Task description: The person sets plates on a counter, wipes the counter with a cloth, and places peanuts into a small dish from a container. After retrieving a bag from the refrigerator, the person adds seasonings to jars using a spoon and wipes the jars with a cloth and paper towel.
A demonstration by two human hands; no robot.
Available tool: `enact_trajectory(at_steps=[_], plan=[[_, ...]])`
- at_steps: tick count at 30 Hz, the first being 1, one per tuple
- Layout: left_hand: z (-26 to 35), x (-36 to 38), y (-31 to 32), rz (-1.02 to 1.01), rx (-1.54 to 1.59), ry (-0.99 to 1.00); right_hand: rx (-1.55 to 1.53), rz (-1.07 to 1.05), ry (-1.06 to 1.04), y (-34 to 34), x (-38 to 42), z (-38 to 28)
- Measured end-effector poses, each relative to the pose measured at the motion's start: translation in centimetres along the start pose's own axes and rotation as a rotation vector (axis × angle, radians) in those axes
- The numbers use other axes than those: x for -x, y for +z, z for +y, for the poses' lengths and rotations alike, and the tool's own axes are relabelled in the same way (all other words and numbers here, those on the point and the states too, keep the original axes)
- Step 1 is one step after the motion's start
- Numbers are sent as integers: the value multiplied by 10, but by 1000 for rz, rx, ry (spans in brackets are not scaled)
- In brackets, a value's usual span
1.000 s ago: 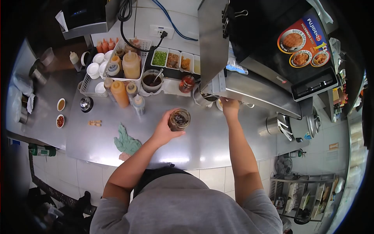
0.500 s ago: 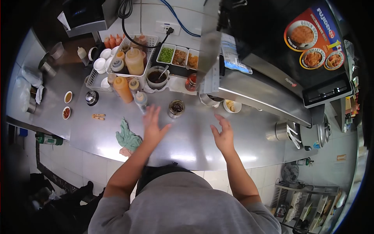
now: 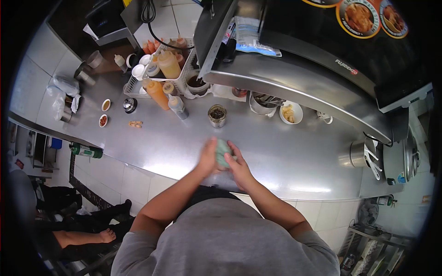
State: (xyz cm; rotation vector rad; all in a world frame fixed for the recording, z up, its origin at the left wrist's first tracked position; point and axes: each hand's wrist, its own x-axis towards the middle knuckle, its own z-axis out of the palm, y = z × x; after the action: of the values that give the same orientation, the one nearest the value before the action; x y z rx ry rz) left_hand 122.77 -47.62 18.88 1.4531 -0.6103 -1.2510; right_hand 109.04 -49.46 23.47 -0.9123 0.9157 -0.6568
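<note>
A bunched green cloth [image 3: 223, 151] is between my two hands, over the steel counter near its front edge. My left hand [image 3: 208, 157], a little blurred, presses on the cloth from the left. On the other side my right hand [image 3: 238, 167] is closed round it, thumb across the front. Just beyond the hands stands an open glass jar [image 3: 217, 116] with dark contents. A clear squeeze bottle [image 3: 177, 107] and an orange sauce bottle [image 3: 157, 94] stand to the jar's left.
White baskets [image 3: 184, 76] of sauce bottles stand at the back. A steel shelf [image 3: 294, 78] overhangs the counter at right, above a white bowl [image 3: 291, 113]. At left are a call bell [image 3: 130, 105] and two small sauce dishes. Another person's arm [image 3: 83, 238] shows at lower left.
The green cloth has gone from the counter at left into my hands. Both hands, earlier apart and spread, have come together near the front edge. The view has shifted.
</note>
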Motion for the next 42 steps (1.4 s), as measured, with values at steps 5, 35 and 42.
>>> enact_trajectory(at_steps=[5,35,42], plan=[[28,6,37,-63,-232,413,80,28,-245,-55,-21,-2],[124,-64,-56,-382,-109,542,684,252,-836,79,-9,-53],[170,-37,-75,-476,-245,784,617,597,-1215,125,-28,-61]])
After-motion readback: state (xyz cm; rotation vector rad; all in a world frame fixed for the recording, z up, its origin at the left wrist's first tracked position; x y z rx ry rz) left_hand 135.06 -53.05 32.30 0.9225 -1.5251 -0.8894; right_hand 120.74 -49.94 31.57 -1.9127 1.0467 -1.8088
